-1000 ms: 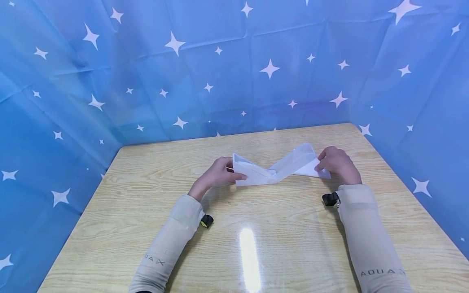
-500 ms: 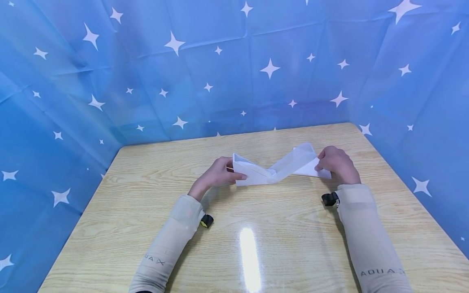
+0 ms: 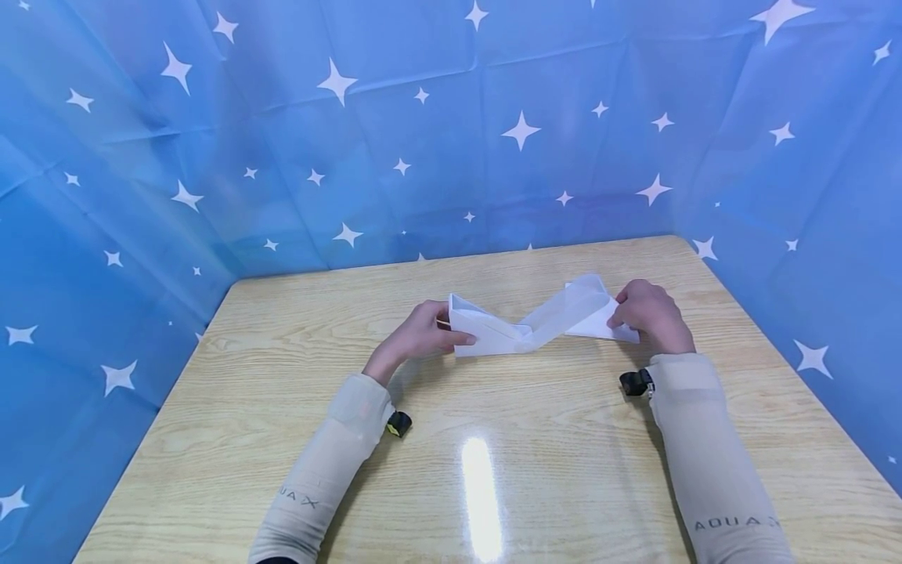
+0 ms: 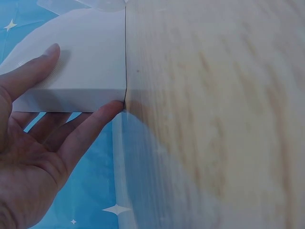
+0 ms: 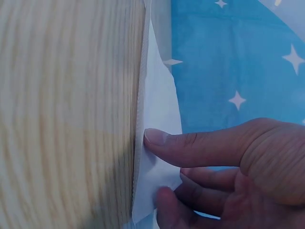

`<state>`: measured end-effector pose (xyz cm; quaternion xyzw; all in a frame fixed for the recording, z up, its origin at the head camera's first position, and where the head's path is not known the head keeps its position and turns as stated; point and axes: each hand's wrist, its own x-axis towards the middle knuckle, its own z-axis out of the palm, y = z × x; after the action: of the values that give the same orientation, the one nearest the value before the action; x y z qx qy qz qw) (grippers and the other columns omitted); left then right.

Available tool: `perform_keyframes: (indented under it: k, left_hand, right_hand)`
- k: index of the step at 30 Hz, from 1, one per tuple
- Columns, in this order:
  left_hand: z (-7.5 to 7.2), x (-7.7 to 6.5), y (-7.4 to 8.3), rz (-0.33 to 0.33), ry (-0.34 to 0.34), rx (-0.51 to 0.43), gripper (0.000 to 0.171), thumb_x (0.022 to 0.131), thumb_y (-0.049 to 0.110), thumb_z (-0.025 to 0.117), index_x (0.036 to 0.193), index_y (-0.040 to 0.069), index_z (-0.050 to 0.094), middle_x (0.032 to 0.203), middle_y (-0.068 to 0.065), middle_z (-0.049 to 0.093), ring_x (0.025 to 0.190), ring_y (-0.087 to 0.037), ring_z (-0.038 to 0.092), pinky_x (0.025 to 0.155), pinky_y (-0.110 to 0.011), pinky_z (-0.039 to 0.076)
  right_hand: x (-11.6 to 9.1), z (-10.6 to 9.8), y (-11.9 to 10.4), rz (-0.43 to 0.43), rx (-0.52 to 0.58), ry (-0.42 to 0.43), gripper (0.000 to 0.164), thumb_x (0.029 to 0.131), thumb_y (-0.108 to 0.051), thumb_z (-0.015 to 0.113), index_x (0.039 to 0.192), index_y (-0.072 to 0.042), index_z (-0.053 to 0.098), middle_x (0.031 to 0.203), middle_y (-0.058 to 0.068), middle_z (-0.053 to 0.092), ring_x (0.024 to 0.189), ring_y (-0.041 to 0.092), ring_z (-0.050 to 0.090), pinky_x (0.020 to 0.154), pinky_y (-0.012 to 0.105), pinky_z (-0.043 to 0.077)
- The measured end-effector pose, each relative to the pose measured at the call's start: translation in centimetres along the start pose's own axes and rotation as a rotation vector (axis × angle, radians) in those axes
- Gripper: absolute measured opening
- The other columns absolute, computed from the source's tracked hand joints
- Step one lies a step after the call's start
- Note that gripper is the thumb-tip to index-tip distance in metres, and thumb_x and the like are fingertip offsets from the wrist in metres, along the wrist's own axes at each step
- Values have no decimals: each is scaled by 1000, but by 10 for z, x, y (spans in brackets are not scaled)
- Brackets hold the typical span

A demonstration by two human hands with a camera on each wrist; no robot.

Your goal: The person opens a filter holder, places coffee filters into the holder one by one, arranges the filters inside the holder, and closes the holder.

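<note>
A white open-topped box (image 3: 486, 334) with sloping sides lies on the table, its translucent lid (image 3: 557, 315) swung out to the right. My left hand (image 3: 425, 330) grips the box's left end. In the left wrist view the thumb lies on the box's broad white face, with the fingers along the opposite side. To the right, my right hand (image 3: 650, 315) pinches the edge of white paper with a crimped seam, which looks like a coffee filter (image 5: 159, 100). That paper (image 3: 597, 324) lies low, partly behind the lid. Whether it is one sheet or a stack, I cannot tell.
A light wooden table (image 3: 282, 376) spreads under both arms. Its back edge meets a blue star-patterned curtain (image 3: 437, 133), which also hangs along both sides. Black wrist cameras hang under the left sleeve (image 3: 352, 431) and the right sleeve (image 3: 694, 439). Light glares on the tabletop.
</note>
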<state>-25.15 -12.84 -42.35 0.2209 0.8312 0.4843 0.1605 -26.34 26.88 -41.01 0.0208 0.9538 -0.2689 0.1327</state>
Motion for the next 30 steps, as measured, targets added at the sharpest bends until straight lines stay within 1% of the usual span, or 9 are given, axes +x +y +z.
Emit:
perform_keyframes:
  k: [4,8,11,13,15,18,20,26,30]
  left_hand:
    - [0,0,-1,-4,1,2,35,91,24,82,123,15,72,113,-8,76,93,-31,73,77,-50,63]
    - [0,1,-1,-7,2,3,36,90,24,82,123,14,72,113,-8,76,93,-29,74,76,-48,63]
    - [0,1,-1,-7,2,9,36,90,24,82,123,15,72,113,-8,76,91,-28,74,76,-48,63]
    - [0,1,-1,-8,2,13,35,91,24,82,123,15,72,113,-8,76,91,-28,73,76,-49,63]
    - [0,1,0,-9,1,13,35,91,24,82,123,15,71,113,-7,76,91,-28,73,76,-49,63]
    - [0,1,0,-9,0,9,36,91,24,82,124,15,71,113,-8,76,91,-28,73,76,-48,63]
    - [0,1,0,-8,0,9,36,91,24,82,124,15,71,114,-8,76,91,-28,73,75,-48,63]
    - [0,0,0,-6,3,12,36,90,24,82,123,15,71,113,-7,76,90,-26,73,75,-48,63]
    - [0,0,0,-6,4,11,36,90,24,83,123,15,72,113,-8,76,90,-28,73,75,-48,63]
  right_hand:
    - [0,0,0,7,33,-6,46,91,-11,71,128,13,60,109,25,64,73,27,58,62,34,45]
    - [1,0,0,4,17,-3,36,90,-13,72,116,10,64,93,18,65,71,25,58,63,34,43]
    - [1,0,1,-1,7,4,22,90,-13,72,101,5,66,81,12,63,69,25,56,62,34,41]
    - [1,0,1,-8,3,9,16,91,-13,70,85,-1,62,72,7,59,65,23,52,61,34,39]
    - [2,0,2,-10,13,10,27,92,-13,69,70,-8,53,63,2,52,60,21,48,59,33,37]
    - [3,1,3,-12,29,10,42,94,-14,67,61,-16,41,55,-3,41,55,19,42,57,32,35]
    - [4,1,4,-12,46,10,44,94,-13,67,59,-17,39,53,-4,38,53,18,41,56,31,35]
    - [3,-1,5,-42,37,54,46,91,-13,66,57,-18,36,52,-6,33,52,18,40,56,31,34]
    - [2,-5,5,-47,47,70,45,91,-12,65,59,-18,33,53,-6,29,56,19,47,57,31,33]
